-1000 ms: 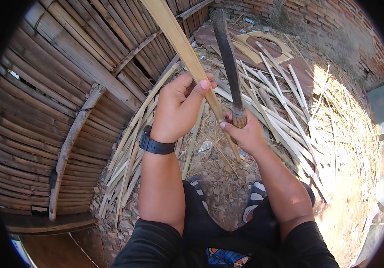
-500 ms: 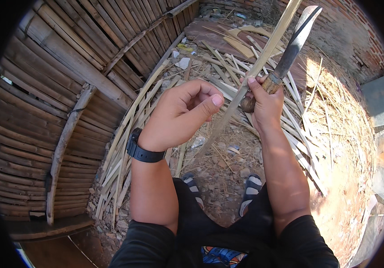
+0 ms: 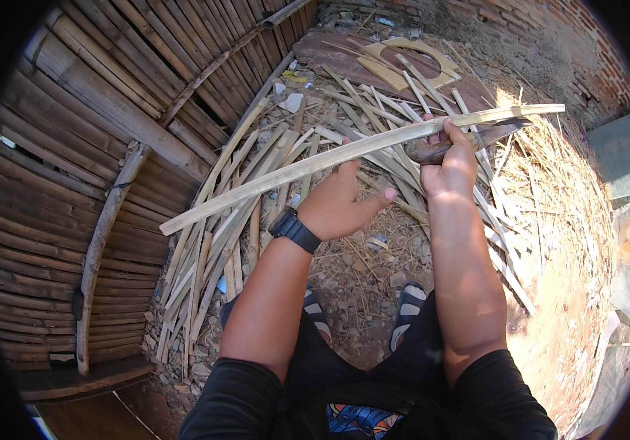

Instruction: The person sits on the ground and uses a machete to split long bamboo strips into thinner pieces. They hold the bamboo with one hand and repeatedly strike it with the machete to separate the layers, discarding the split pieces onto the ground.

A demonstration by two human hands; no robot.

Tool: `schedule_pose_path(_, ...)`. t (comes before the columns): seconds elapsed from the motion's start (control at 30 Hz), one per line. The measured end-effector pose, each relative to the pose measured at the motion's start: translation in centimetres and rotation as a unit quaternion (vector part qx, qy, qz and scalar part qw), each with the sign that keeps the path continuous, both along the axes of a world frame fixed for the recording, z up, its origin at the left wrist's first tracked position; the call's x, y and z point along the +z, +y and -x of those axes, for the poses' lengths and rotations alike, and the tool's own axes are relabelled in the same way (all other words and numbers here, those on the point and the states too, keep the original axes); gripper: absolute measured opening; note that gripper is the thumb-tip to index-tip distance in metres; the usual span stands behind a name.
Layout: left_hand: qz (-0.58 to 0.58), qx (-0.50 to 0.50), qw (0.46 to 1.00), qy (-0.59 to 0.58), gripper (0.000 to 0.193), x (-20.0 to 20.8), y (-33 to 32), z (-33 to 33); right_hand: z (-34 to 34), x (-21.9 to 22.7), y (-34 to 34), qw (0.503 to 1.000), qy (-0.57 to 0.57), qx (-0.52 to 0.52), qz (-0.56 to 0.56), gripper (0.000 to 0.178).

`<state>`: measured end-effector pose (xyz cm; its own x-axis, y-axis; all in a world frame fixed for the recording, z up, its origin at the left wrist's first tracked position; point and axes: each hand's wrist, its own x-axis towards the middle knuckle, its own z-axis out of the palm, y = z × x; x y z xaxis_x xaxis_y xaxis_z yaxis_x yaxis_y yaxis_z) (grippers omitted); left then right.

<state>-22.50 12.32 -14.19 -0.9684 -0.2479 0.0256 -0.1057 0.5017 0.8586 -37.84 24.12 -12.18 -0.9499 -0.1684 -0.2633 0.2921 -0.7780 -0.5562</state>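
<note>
Principal hazard: the right hand [image 3: 452,161] carries two items in one grip, pinching a long pale bamboo strip [image 3: 278,176] between thumb and fingers while retaining the wooden handle of a machete [image 3: 504,130]. Should that grip loosen, the machete could drop toward the open-toed sandals [image 3: 408,312] below. The strip's long overhang to the left of the right hand could also make it swing or twist, and its raw edges may leave splinters.

The left hand [image 3: 341,202] is spread, thumb held away from the fingers, and closed on nothing; its fingertips reach behind the strip, and contact cannot be confirmed. The strip slants across both hands, passing just beyond the left and ending past the right, near the blade. Loose strips [image 3: 201,275] lie on the ground beyond and left of the left hand, a possible snag.
</note>
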Motion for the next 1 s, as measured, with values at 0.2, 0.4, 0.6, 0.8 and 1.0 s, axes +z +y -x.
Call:
schedule_pose_path(0.2,-0.232,0.146,0.917,0.29,0.084,0.0,-1.2,1.0,-1.3,-0.5,-0.4,0.994,0.021,0.099,0.039,0.035)
schedule_pose_path(0.4,-0.246,0.23,0.795,0.505,0.072,4.4,-4.3,-1.6,-4.9,-3.7,-2.2,0.974,-0.093,0.203,-0.037,0.026)
schedule_pose_path(0.6,-0.235,0.26,0.711,0.609,0.061,7.1,-11.1,-10.2,-7.8,-17.0,-0.4,0.878,-0.156,0.37,-0.26,0.025)
schedule_pose_path(0.8,-0.171,0.488,0.723,0.459,0.05,5.7,-10.4,-8.7,-10.3,-20.7,0.4,0.792,-0.151,0.397,-0.439,0.027)
schedule_pose_path(1.0,-0.18,0.486,0.73,0.446,0.08,4.0,-10.7,-7.5,-13.1,-17.0,-1.2,0.827,-0.035,0.377,-0.416,0.027)
